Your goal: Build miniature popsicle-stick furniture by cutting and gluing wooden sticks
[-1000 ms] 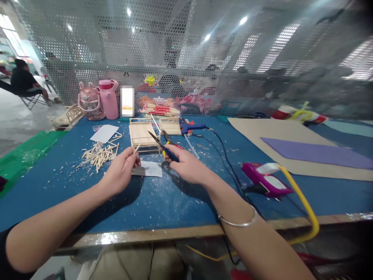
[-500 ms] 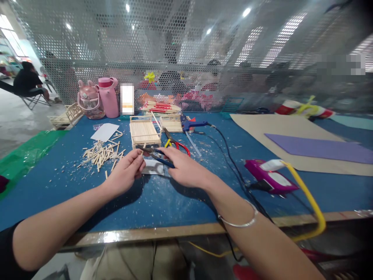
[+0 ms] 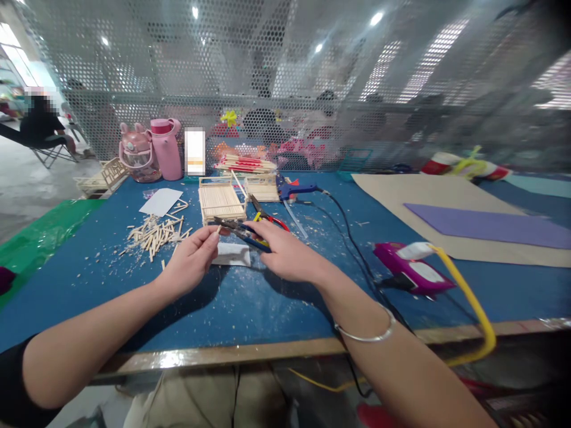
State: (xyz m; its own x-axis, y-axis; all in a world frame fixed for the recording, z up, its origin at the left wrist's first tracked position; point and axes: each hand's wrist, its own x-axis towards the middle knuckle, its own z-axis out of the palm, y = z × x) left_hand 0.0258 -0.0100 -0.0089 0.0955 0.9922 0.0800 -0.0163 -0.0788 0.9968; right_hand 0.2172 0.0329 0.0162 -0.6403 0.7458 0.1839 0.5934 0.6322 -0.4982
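In my left hand (image 3: 195, 252) a short wooden stick (image 3: 218, 230) is pinched between thumb and fingers, its end poking up. My right hand (image 3: 285, 249) is wrapped round the blue handles of a pair of pliers (image 3: 236, 229), whose dark jaws lie at the stick. Under both hands is a small white paper strip (image 3: 232, 254) on the blue table. Just beyond them stands a little bed-like frame of wooden sticks (image 3: 222, 202). Red-handled scissors or pliers (image 3: 279, 222) lie behind my right hand.
Cut stick pieces (image 3: 156, 236) are heaped at left, near a white card (image 3: 161, 202). A blue glue gun (image 3: 297, 189) with its cable lies behind. Pink bottles (image 3: 166, 151) stand at the back left. At right are a purple power strip (image 3: 414, 276) and a purple foam sheet (image 3: 486, 227).
The pliers have turned slightly and their jaws have shifted a little at the stick. The stick's end shows lower above my left fingers. Both hands have otherwise barely moved.
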